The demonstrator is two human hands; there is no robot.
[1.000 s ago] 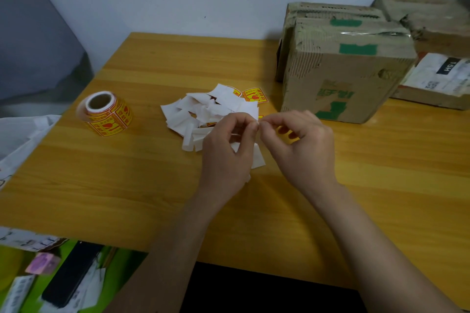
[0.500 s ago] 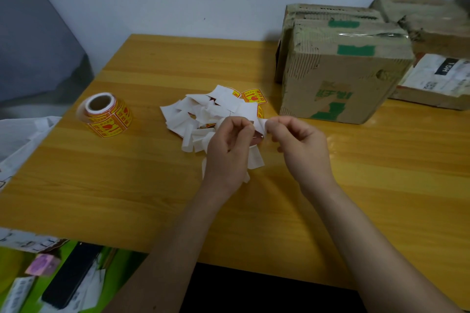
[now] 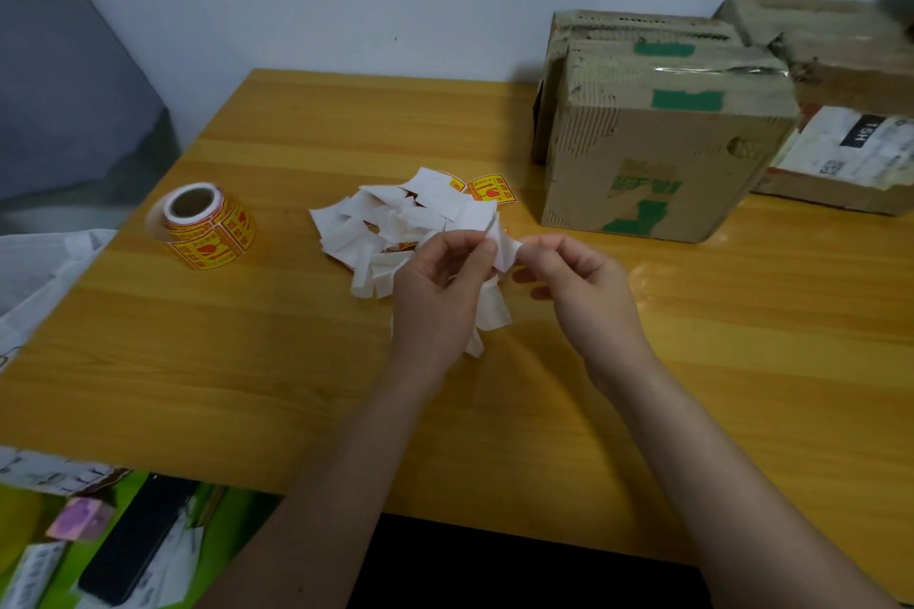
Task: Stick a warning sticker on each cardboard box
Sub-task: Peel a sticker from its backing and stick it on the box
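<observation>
Pinching a white strip of sticker backing (image 3: 502,246) between them, the left hand (image 3: 440,297) and right hand (image 3: 583,282) are hovering over the wooden table (image 3: 247,361) in the head view; each hand's thumb and forefinger are gripping an end of it, and more white paper is hanging down behind the left palm. Just beyond the hands, a heap of white backing scraps (image 3: 395,218) is lying with a yellow warning sticker (image 3: 492,189) at its far edge. A sticker roll (image 3: 205,225) is sitting well to the left. The nearest cardboard box (image 3: 662,148) is standing at the right, beside the heap, with other boxes (image 3: 841,45) crowding behind it.
</observation>
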